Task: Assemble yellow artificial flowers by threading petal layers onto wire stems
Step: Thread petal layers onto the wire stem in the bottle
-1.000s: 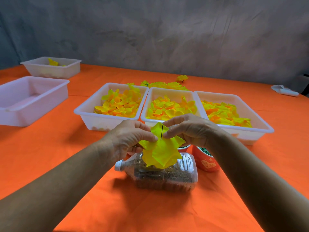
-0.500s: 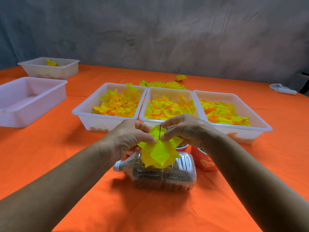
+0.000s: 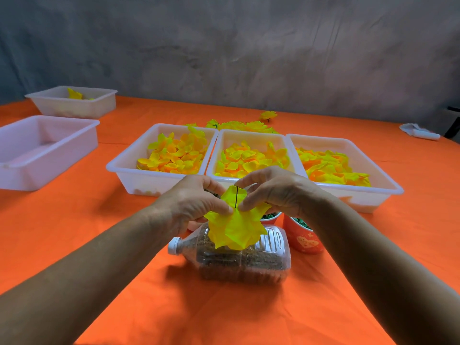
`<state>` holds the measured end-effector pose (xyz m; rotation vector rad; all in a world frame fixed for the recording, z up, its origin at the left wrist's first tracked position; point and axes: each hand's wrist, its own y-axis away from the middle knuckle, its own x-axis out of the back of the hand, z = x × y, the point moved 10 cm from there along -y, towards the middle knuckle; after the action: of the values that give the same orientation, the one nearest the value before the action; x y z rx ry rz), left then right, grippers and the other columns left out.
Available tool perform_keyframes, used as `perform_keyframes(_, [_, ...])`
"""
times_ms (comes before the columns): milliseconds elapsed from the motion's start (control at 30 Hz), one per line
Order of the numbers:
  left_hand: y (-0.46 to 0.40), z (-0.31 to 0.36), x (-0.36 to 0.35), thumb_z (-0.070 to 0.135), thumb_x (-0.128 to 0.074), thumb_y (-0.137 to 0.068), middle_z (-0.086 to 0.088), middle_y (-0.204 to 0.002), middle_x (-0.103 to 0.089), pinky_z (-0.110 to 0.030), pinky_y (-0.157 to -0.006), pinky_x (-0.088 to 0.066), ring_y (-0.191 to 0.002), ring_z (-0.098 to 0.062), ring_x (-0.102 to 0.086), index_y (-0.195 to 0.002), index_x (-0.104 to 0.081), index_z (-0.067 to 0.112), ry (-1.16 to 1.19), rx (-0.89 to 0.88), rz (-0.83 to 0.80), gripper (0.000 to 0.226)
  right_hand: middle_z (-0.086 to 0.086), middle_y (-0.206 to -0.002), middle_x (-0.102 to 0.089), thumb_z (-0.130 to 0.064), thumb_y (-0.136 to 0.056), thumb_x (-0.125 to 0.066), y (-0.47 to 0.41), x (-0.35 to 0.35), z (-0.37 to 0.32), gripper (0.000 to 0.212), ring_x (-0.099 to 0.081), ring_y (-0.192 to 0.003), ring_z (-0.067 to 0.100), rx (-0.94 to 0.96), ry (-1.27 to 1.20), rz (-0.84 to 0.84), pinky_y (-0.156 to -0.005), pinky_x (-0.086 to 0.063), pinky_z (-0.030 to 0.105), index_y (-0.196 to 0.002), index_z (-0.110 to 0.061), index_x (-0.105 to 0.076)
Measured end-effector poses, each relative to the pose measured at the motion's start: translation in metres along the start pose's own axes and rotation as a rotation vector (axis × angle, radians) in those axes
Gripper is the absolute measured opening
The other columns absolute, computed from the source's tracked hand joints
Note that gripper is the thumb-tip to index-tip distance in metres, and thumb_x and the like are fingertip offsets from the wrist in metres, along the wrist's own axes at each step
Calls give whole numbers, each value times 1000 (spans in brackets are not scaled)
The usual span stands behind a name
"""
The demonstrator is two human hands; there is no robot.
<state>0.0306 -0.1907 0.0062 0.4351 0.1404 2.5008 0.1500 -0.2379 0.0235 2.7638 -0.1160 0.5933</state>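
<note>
A yellow petal layer [image 3: 236, 229] hangs on a thin dark wire stem [image 3: 235, 196] in front of me. My left hand [image 3: 193, 202] pinches the layer's left side beside the wire. My right hand [image 3: 276, 192] pinches it from the right, thumb tip against the wire's base. The wire's top sticks up above the fabric between both thumbs. Three white trays hold loose yellow and orange petals: a left one [image 3: 129, 170], a middle one [image 3: 250, 135] and a right one [image 3: 388, 185].
A clear plastic bottle [image 3: 249, 262] with brown filling lies on its side under the flower. Red cups [image 3: 305, 239] with green parts stand to its right. Two more white trays [image 3: 32, 155] sit at far left. Finished flowers [image 3: 246, 125] lie behind the trays on the orange cloth [image 3: 74, 220].
Both hands have slid the petal layer slightly lower on the wire, so a bit more wire shows above it. The grip is unchanged.
</note>
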Motion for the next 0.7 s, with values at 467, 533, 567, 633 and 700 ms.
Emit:
perform_keyframes(467, [-1, 4, 2, 1, -82, -63, -4, -77, -62, -24, -63, -41, -77, -17, -59, -93, -64, 16, -32, -56, 23, 38, -5, -86, -58, 1, -70, -77, 5, 0, -5, 50, -61, -76, 14, 10, 70, 5, -51, -46, 19, -114, -17, -63])
perform_keyframes(533, [-1, 5, 1, 0, -82, -62, -7, -80, -63, -25, -66, -42, -83, -20, -59, -92, -63, 17, -32, -62, 24, 40, -3, -86, -58, 3, -70, -76, 5, -2, -6, 53, -60, -76, 14, 19, 80, -1, -53, -47, 20, -118, -15, -62])
perform_keyframes(567, [-1, 5, 1, 0, -83, -61, -9, -82, -63, -25, -67, -42, -84, -21, -58, -92, -62, 17, -34, -64, 25, 41, -1, -86, -58, 4, -70, -76, 4, -2, -7, 54, -60, -76, 15, 27, 88, -2, -56, -48, 22, -118, -14, -61])
perform_keyframes(633, [0, 7, 0, -1, -83, -61, -12, -85, -63, -26, -69, -43, -84, -23, -58, -93, -61, 17, -50, -77, 30, 42, 0, -86, -58, 5, -70, -76, 3, -3, -9, 55, -60, -75, 17, 42, 114, -2, -59, -48, 25, -120, -12, -60])
perform_keyframes(700, [1, 8, -1, -4, -82, -61, -14, -83, -64, -26, -69, -46, -78, -23, -59, -95, -60, 15, -81, -101, 39, 45, 0, -84, -57, 3, -69, -77, 1, -5, -10, 57, -59, -74, 17, 58, 176, 3, -60, -47, 25, -121, -11, -59])
